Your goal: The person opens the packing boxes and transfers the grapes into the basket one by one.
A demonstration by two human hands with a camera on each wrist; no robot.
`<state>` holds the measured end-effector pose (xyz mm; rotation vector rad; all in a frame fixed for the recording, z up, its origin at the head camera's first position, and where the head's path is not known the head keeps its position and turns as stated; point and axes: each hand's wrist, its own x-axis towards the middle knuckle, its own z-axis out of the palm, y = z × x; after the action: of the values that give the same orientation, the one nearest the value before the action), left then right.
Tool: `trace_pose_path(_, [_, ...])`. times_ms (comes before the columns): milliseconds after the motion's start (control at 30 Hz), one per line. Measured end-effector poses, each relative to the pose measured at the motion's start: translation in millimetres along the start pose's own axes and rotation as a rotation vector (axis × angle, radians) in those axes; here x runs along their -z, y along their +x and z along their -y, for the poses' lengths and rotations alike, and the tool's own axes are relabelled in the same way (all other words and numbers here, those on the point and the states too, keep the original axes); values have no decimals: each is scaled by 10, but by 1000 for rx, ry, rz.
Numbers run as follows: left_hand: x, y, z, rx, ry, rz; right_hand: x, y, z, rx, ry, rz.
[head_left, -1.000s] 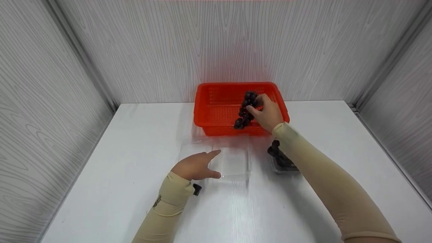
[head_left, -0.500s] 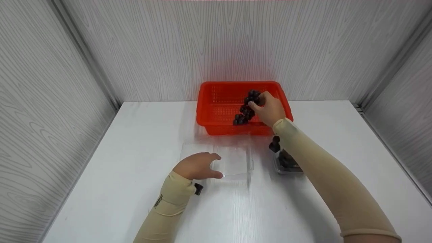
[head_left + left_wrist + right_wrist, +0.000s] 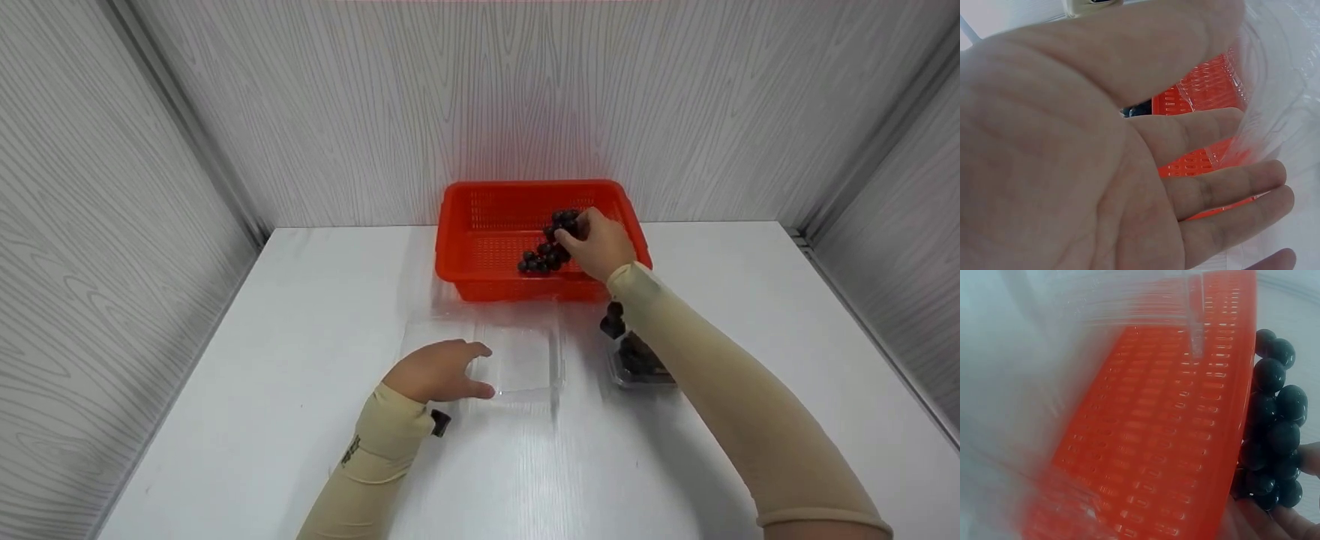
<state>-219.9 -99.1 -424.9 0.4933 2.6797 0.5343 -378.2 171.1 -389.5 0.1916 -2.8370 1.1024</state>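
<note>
My right hand (image 3: 602, 244) pinches a bunch of dark grapes (image 3: 545, 259) by its upper end, over the red plastic basket (image 3: 459, 289). In the right wrist view the grapes (image 3: 1278, 416) show past the basket's rim, with fingertips (image 3: 1309, 458) at their side. My left hand (image 3: 439, 371) is held with fingers spread at the clear plastic container (image 3: 525, 360), which stands in front of the basket and has nothing visible inside. The left wrist view shows the left palm (image 3: 1129, 169) with its fingers relaxed and nothing in them.
A second clear box (image 3: 637, 367) with dark contents stands on the white table (image 3: 247, 375) to the right, partly hidden under my right forearm. A pale wood-grain wall (image 3: 360, 112) rises behind the basket, and side walls flank the table.
My right hand has lowered the grapes slightly, and their lower end has come from in front of the basket's near rim to inside its outline. The left hand has barely moved.
</note>
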Motion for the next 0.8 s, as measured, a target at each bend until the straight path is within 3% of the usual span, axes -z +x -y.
trace_pose_path(367, [6, -8, -1, -10, -3, 1, 120, -95, -1, 53, 12, 14])
trace_pose_path(800, [-4, 18, -31, 8, 19, -66, 253, -818, 126, 336, 25, -97])
